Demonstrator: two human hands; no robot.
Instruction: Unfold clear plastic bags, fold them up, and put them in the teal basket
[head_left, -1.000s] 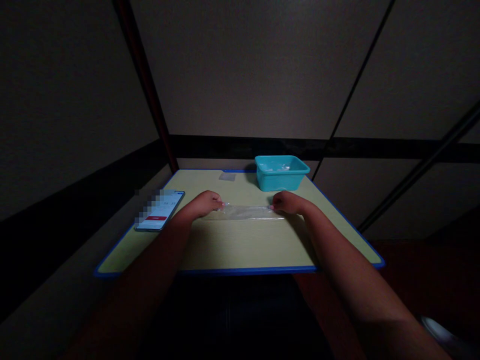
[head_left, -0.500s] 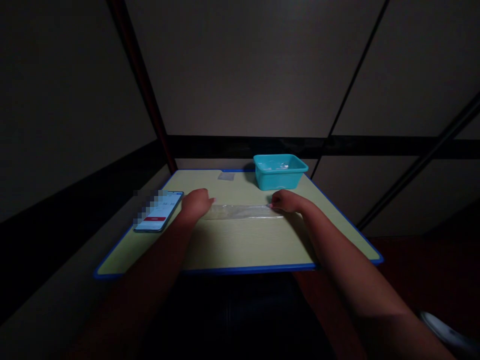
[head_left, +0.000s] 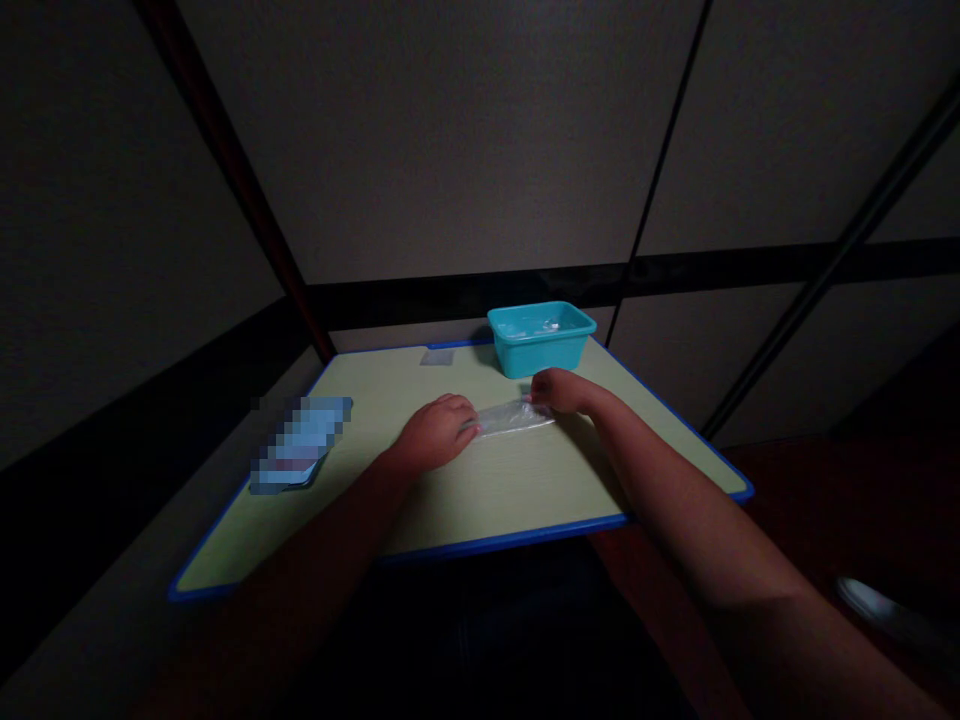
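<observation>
A clear plastic bag (head_left: 513, 418), folded into a long flat strip, stretches between my two hands just above or on the table; I cannot tell if it touches. My left hand (head_left: 441, 432) is closed at the strip's left end, thumb on the near side and fingers over the far side. At the right end, my right hand (head_left: 556, 390) pinches the plastic between thumb and curled fingers. The strip looks crumpled beside my right fingers. Just behind that hand stands a turquoise plastic basket (head_left: 541, 356) with shiny clear plastic inside.
The pale yellow table (head_left: 480, 500) has a raised blue edge. A phone (head_left: 304, 445), partly blurred out, lies at its left side. Near the back edge lies a small flat translucent piece (head_left: 437, 357). Dark panelled walls (head_left: 450, 150) close in behind and at the left.
My left hand has moved right, closer to my right hand, so the visible plastic strip is shorter and more crumpled. The whole view has shifted and tilted slightly.
</observation>
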